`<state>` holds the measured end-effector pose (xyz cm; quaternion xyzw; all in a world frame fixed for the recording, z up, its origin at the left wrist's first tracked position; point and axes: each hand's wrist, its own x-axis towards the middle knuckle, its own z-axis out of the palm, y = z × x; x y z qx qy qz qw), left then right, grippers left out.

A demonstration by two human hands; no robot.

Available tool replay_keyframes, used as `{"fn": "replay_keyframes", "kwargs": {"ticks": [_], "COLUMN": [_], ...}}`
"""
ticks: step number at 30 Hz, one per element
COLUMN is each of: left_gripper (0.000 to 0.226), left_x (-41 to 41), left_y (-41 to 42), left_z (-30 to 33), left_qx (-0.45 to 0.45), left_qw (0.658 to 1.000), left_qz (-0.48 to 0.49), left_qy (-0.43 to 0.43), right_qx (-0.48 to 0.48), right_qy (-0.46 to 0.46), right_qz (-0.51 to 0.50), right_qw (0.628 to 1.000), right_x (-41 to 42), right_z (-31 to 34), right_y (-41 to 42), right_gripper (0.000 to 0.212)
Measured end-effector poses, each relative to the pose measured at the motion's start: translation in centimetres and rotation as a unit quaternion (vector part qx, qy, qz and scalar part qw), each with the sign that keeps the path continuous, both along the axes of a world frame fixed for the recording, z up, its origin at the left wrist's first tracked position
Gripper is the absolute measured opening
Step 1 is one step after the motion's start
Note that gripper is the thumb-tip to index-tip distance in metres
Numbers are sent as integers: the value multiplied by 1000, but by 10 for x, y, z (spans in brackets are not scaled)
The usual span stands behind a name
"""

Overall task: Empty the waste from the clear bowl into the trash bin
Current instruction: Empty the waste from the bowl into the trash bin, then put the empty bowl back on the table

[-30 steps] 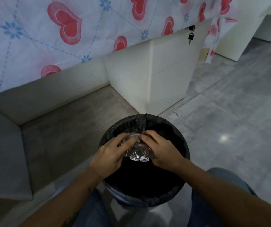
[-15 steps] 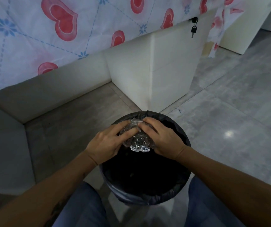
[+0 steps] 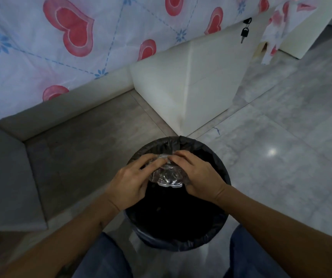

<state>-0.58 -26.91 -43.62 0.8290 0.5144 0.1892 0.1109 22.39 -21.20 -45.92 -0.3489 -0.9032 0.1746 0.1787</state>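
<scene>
I hold the clear bowl (image 3: pixel 168 174) turned over above the mouth of the trash bin (image 3: pixel 220 233), so the waste can only fall inside. My left hand (image 3: pixel 134 180) and right hand (image 3: pixel 198 174) both close on its sides, fingertips meeting over its far edge. The bowl hangs toward the far rim (near side of the opening free); a white cabinet (image 3: pixel 197 81) stands just beyond.

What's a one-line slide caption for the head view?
Both hands, left hand and right hand, hold the clear bowl tipped over the black-lined trash bin.
</scene>
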Motion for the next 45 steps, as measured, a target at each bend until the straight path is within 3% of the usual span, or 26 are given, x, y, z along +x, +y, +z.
{"fn": "replay_keyframes", "kwargs": {"ticks": [2, 5, 8, 11, 14, 22, 26, 34, 37, 45], "left_gripper": [62, 45, 34, 37, 41, 39, 37, 37, 35, 39], "left_x": [2, 4, 10, 17, 19, 20, 15, 19, 25, 50], "left_y": [-5, -8, -3, 4, 5, -14, -4, 57, 100, 246], "left_z": [29, 80, 152, 228, 296, 443, 475, 494, 488, 473], "left_qx": [-27, -26, -32, -93, -140, -134, -115, -118, -126, -184], "left_qw": [997, 989, 968, 927, 906, 920, 932, 921, 912, 851], "left_qz": [17, 62, 153, 241, 280, 217, 229, 275, 296, 397], "left_qy": [-64, -128, -198, -270, -286, -298, -255, -248, -256, -291], "right_qx": [-67, -190, -290, -306, -315, -323, -318, -320, -301, -378], "right_qy": [18, 70, 116, 175, 208, 220, 172, 125, 125, 148], "right_qz": [-4, -58, -116, -129, -147, -167, -159, -139, -127, -117], "right_qw": [998, 978, 943, 927, 914, 905, 919, 929, 937, 906], "right_x": [-1, -3, -5, -7, -12, -14, -16, -20, -19, -12], "right_z": [31, 88, 162, 240, 311, 449, 479, 505, 502, 486], "right_y": [-2, 0, 5, 0, -8, -27, -13, 62, 112, 276], "right_gripper": [62, 44, 53, 58, 67, 74, 58, 57, 50, 30]}}
